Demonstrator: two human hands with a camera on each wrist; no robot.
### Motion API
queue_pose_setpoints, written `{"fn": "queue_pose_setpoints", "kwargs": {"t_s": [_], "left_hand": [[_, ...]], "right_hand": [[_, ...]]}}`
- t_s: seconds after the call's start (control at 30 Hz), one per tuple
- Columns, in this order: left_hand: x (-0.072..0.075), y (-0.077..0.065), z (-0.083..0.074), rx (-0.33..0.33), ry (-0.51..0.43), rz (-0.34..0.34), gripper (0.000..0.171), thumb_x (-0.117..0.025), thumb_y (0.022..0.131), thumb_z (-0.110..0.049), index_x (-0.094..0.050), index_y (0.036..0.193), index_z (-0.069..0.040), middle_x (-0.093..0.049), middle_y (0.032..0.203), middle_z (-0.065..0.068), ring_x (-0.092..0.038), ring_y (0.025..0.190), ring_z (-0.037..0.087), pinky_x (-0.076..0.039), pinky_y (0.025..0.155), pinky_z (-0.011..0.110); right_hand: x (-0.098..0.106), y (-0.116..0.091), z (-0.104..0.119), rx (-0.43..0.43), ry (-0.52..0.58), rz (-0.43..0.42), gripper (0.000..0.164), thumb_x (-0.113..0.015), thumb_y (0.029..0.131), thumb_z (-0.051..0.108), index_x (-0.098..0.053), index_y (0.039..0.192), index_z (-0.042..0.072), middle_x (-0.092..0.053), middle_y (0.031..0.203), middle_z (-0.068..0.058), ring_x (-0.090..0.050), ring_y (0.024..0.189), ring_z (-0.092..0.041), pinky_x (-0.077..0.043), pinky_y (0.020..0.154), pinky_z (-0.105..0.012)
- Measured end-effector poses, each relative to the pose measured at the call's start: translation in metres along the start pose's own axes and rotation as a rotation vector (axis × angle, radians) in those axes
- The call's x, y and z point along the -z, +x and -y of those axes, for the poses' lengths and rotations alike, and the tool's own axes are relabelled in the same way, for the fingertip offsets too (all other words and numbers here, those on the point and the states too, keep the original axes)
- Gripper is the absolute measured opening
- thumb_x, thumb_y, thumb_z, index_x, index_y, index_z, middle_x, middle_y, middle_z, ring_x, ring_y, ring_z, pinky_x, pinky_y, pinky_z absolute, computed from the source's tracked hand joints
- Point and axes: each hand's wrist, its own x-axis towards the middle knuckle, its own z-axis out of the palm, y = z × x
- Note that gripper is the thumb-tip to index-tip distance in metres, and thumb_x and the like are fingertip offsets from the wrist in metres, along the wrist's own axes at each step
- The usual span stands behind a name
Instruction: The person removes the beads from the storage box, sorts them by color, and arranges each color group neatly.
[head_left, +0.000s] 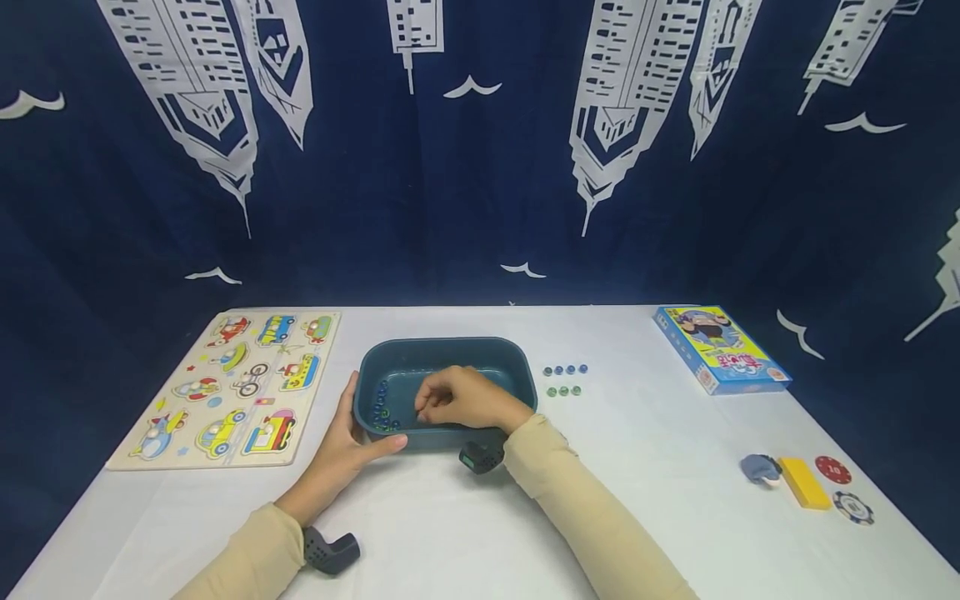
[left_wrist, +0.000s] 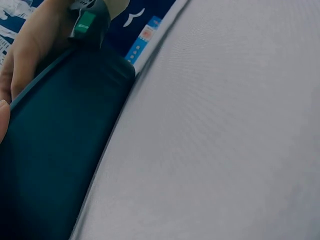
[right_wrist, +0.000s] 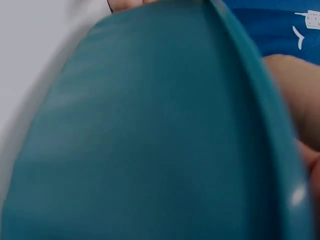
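A teal rectangular bin stands on the white table, with several blue and green glass marbles gathered at its left end. My left hand holds the bin's front left corner, thumb along the front rim and fingers along the left side. Inside the bin, my right hand has its fingers curled and pinches a small marble at the fingertips, mostly hidden. To the right of the bin lie a row of several blue marbles and a row of three green marbles. The bin's outer wall fills most of the right wrist view.
A wooden picture puzzle board lies to the left. At the back right is a blue and yellow box. Near the right edge are a blue-grey object, a yellow block, a red chip and a black-and-white chip.
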Motion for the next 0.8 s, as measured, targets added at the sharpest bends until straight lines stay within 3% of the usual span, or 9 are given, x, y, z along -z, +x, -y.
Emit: {"fn": "queue_pose_setpoints", "kwargs": {"t_s": [0.2,0.37,0.47,0.67,0.8], "left_hand": [[-0.001,0.000,-0.001,0.005,0.012,-0.005,0.125,-0.085,0.078,-0.021,0.010,0.160,-0.021,0.004,0.168,0.005,0.005,0.153,0.031,0.000,0.123,0.053],[-0.001,0.000,-0.001,0.012,0.014,-0.018,0.126,-0.086,0.077,-0.019,0.009,0.160,-0.020,0.004,0.168,0.004,0.005,0.153,0.029,0.000,0.123,0.053],[-0.002,0.000,-0.002,0.020,0.006,-0.021,0.125,-0.086,0.077,-0.019,0.008,0.160,-0.020,0.005,0.168,0.003,0.007,0.153,0.028,0.001,0.123,0.052],[-0.001,-0.001,-0.004,0.028,0.024,-0.014,0.125,-0.085,0.078,-0.021,0.009,0.160,-0.022,0.006,0.168,0.003,0.006,0.153,0.030,0.000,0.123,0.053],[0.000,-0.002,-0.005,0.035,0.039,-0.014,0.125,-0.085,0.078,-0.022,0.009,0.160,-0.023,0.006,0.168,0.004,0.006,0.153,0.032,-0.001,0.122,0.055]], "right_hand": [[0.022,-0.025,-0.008,0.028,0.058,-0.090,0.018,-0.072,0.089,0.004,-0.072,0.106,0.002,-0.072,0.101,-0.004,-0.066,0.082,-0.012,-0.059,0.074,-0.030],[0.043,-0.046,-0.019,0.038,0.236,-0.144,0.023,-0.067,0.091,0.001,-0.069,0.113,-0.006,-0.067,0.113,-0.025,-0.067,0.089,-0.040,-0.060,0.075,-0.047],[0.057,-0.060,-0.029,0.029,0.292,-0.214,0.023,-0.068,0.093,0.005,-0.068,0.113,-0.006,-0.065,0.111,-0.027,-0.063,0.089,-0.049,-0.060,0.074,-0.052],[0.084,-0.085,-0.058,-0.047,0.308,-0.456,0.029,-0.070,0.093,0.011,-0.066,0.115,-0.007,-0.067,0.107,-0.022,-0.067,0.081,-0.031,-0.061,0.072,-0.038],[0.097,-0.102,-0.084,-0.117,0.309,-0.624,0.031,-0.069,0.094,0.011,-0.064,0.117,-0.008,-0.069,0.097,-0.011,-0.069,0.076,-0.022,-0.061,0.070,-0.031]]}}
